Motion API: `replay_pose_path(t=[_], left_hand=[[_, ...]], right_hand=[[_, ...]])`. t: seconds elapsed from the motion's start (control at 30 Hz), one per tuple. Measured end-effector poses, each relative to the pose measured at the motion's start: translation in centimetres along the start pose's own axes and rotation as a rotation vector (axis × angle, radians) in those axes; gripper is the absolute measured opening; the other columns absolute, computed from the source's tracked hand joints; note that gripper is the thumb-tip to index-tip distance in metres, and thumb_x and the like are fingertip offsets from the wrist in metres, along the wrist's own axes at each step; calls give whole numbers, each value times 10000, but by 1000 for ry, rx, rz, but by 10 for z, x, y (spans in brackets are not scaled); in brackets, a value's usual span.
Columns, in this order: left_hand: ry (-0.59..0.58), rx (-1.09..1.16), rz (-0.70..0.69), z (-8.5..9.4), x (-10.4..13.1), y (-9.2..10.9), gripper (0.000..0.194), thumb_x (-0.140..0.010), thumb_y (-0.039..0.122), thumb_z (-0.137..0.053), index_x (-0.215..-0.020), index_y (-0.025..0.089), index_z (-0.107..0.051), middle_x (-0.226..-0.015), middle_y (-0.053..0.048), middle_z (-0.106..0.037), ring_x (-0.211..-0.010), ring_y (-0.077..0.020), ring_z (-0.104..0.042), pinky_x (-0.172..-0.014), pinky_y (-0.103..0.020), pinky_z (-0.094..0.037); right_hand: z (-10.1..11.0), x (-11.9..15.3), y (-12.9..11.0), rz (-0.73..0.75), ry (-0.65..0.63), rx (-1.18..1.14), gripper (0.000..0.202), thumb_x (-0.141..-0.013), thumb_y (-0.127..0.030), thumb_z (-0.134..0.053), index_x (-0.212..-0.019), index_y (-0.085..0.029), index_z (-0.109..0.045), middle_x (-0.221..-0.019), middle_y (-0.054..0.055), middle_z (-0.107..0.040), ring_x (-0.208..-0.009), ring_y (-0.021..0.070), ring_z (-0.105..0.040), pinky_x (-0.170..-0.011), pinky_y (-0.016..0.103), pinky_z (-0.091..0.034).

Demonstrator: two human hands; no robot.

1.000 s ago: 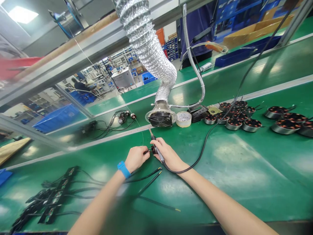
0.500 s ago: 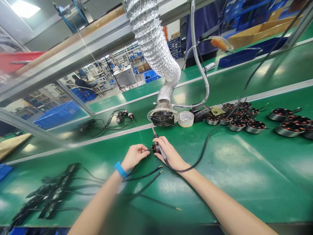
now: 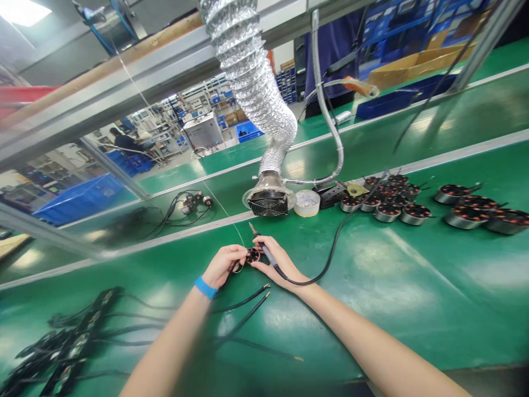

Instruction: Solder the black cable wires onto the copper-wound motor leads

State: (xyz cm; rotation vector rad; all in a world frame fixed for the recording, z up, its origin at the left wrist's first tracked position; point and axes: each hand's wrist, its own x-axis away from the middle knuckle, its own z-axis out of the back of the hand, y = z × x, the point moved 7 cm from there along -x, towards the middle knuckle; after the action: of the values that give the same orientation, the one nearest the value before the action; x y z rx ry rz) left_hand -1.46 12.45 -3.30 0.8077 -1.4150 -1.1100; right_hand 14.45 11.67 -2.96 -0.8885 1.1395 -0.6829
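From my remote seat I see the small motor (image 3: pixel 253 255) between both sets of fingertips, its copper-toned coils facing up. The fingers of my left hand (image 3: pixel 225 264) are pinched at its left edge, with a dark lead (image 3: pixel 233 267) running out beneath them; which strand they grip is too small to tell. The fingers of my right hand (image 3: pixel 281 262) curl round the soldering iron (image 3: pixel 268 252), thumb and fingertips also steadying the motor's rim. The iron's tip points up and away, just beyond the fingertips, near a thin wire strand (image 3: pixel 237 227) that comes down toward the left fingers. I judge the double grip to be the weak spot: a roll of the right hand could swing the tip, if hot, onto the left fingers, or let the motor slip. The iron's cord (image 3: pixel 330 259), lying against the right wrist, could tug it askew. Farther beyond the fingers sit a fan-fronted extractor hood (image 3: pixel 269 203) and a round tub (image 3: pixel 307 203); off to their right, clustered motors (image 3: pixel 387 213). I can read no brand, label or writing anywhere.
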Motion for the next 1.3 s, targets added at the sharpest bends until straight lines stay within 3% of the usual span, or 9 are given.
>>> replay_pose_path(t=[0.13,0.37,0.47,0.6,0.77,0.9,1.0,1.17,1.3], left_hand=[[98,-132,-143,5,2,9,269,-682,382,-796,-754,131,-730,-738,-46,-702,-621,-122,-557,-538,-220,-342],[185,-18,-58,3,-1,-6,454,-576,453,-844,-880,141,-718,-691,-25,-695,-489,-102,-489,-456,-219,-253],[215,29,-45,3,-1,-6,522,-530,421,-867,-944,159,-687,-685,-3,-687,-490,-103,-509,-453,-207,-264],[175,-71,-35,5,-6,-4,584,-550,485,-852,-998,130,-729,-742,-61,-733,-538,-140,-565,-492,-236,-334],[125,-313,-67,8,-8,-1,576,-628,672,-740,-797,122,-761,-735,-102,-748,-602,-202,-605,-536,-274,-382],[120,-427,-79,12,-11,0,618,-679,718,-679,-866,137,-775,-834,-122,-777,-720,-253,-636,-602,-306,-416],[203,-476,-70,24,-25,5,659,-696,724,-653,-950,128,-769,-886,-138,-783,-761,-283,-637,-624,-328,-423],[364,-655,-192,47,-49,43,609,-755,637,-604,-1019,109,-754,-953,-151,-770,-903,-333,-655,-749,-370,-458],[598,-858,-388,50,-13,79,609,-793,607,-565,-1086,97,-722,-1069,-173,-724,-986,-335,-634,-835,-380,-468]], right_hand=[[11,1,-18,74,53,165,561,-773,-199,-776,-1253,-249,-492,-1141,58,-554,-1045,217,-586,-935,373,-507],[34,2,-47,81,152,356,453,-871,-174,-636,-1286,-259,-476,-1141,58,-537,-902,171,-631,-834,319,-540],[36,1,-73,90,206,429,404,-882,-164,-600,-1264,-240,-490,-1132,65,-544,-865,169,-635,-785,304,-546],[39,-4,-116,143,196,608,350,-903,-189,-574,-1247,-223,-524,-1120,77,-565,-863,187,-630,-766,308,-543],[93,12,-152,225,341,822,267,-965,-201,-486,-1214,-232,-576,-1086,88,-599,-892,198,-638,-787,320,-548],[157,46,-146,158,492,1007,288,-976,-177,-453,-1224,-233,-587,-1096,115,-604,-913,220,-648,-806,349,-548],[193,70,-128,87,496,1178,303,-979,-178,-439,-1242,-220,-583,-1122,134,-601,-936,252,-645,-827,386,-544],[238,81,-79,-47,433,1367,412,-944,-102,-397,-1326,-186,-525,-1252,159,-571,-992,269,-636,-871,405,-542],[259,70,-43,-97,359,1404,542,-849,-4,-390,-1356,-161,-502,-1322,178,-540,-997,264,-642,-872,401,-548]])
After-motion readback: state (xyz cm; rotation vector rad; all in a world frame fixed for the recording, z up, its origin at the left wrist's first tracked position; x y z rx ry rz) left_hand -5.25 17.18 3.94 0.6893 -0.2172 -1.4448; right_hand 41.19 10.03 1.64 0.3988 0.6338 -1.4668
